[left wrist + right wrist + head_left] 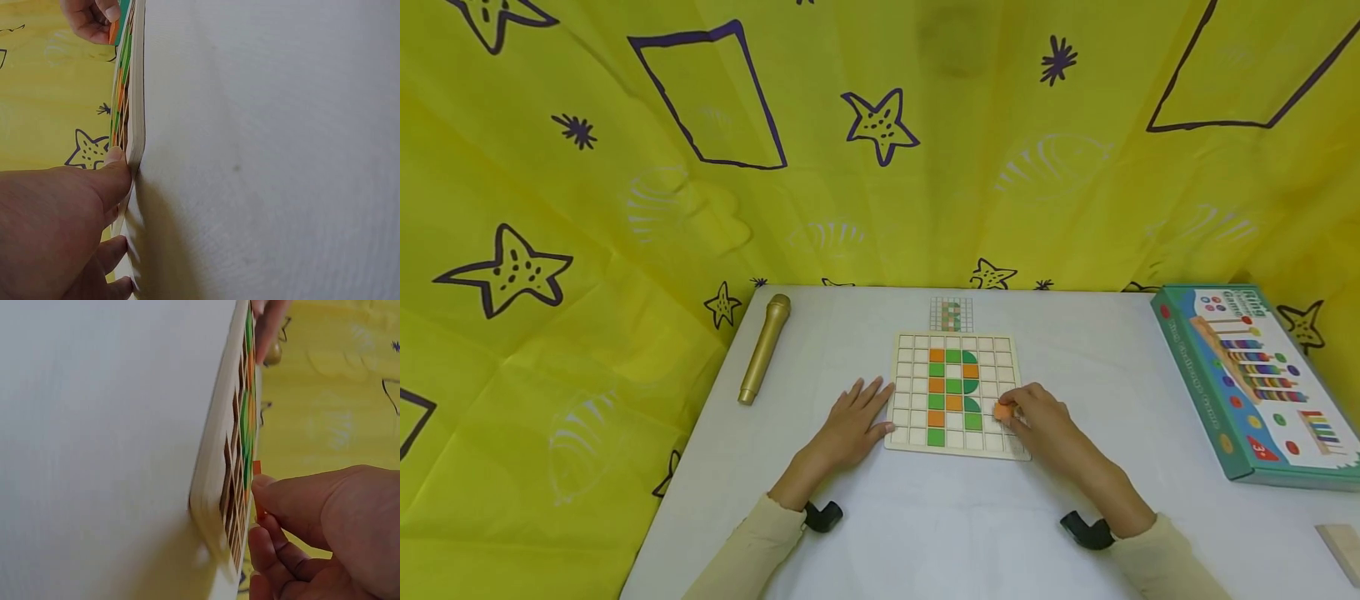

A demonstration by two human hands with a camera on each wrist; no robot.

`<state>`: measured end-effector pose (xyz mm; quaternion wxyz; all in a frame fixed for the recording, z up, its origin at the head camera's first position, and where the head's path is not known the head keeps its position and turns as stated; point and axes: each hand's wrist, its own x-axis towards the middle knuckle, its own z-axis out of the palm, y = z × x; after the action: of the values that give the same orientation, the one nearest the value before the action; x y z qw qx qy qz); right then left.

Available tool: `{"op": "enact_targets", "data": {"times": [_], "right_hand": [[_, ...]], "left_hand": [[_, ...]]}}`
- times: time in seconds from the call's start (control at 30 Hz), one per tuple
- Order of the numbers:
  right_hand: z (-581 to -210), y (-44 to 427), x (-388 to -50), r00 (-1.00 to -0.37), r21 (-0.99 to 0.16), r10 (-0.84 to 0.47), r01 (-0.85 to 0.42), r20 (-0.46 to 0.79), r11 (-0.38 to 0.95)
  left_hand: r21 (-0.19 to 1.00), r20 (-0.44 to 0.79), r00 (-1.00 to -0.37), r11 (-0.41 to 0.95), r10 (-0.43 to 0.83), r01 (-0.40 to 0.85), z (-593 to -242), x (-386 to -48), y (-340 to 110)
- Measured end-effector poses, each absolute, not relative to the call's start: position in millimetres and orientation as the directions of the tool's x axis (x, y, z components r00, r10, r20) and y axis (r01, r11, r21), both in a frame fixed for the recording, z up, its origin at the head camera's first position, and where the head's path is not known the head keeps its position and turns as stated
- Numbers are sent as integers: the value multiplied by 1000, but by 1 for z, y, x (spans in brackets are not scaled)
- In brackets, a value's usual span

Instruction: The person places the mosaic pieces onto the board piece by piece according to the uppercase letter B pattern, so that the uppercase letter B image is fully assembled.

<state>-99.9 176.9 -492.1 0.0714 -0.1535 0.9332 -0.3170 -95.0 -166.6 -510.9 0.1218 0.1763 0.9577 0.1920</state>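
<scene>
A square wooden grid board [904,421] lies on the table, with orange and green tiles set in its cells in the shape of a letter R. My right hand [1047,425] pinches an orange tile [1003,411] between thumb and fingers above the board's right side; the right wrist view shows that orange tile [257,467] edge-on. At the board's left edge, my left hand [848,425] rests with fingers spread and straight, the thumb touching the rim. In the left wrist view the left thumb [112,181] lies against the board's edge.
A small pattern card [967,314] lies just behind the board. To the left is a gold microphone [765,350]; to the right sits a green game box [1262,383]. A wooden piece [1341,550] lies at the lower right edge. Yellow printed cloth [880,208] hangs behind.
</scene>
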Motion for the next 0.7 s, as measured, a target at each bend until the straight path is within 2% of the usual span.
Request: {"op": "enact_targets", "data": {"times": [0.2,0.4,0.7], "right_hand": [[-495,149,-89,-913,-585,-406,-356,51,729],[-498,127,-81,-893,-547,-445,-407,70,732],[-498,114,-77,-860,-465,-481,-501,172,730]], "left_hand": [[409,-165,-907,864,387,294,-511,-96,-166],[412,-164,-908,863,385,292,-511,-95,-166],[419,-162,-908,860,387,291,-510,-95,-166]]}}
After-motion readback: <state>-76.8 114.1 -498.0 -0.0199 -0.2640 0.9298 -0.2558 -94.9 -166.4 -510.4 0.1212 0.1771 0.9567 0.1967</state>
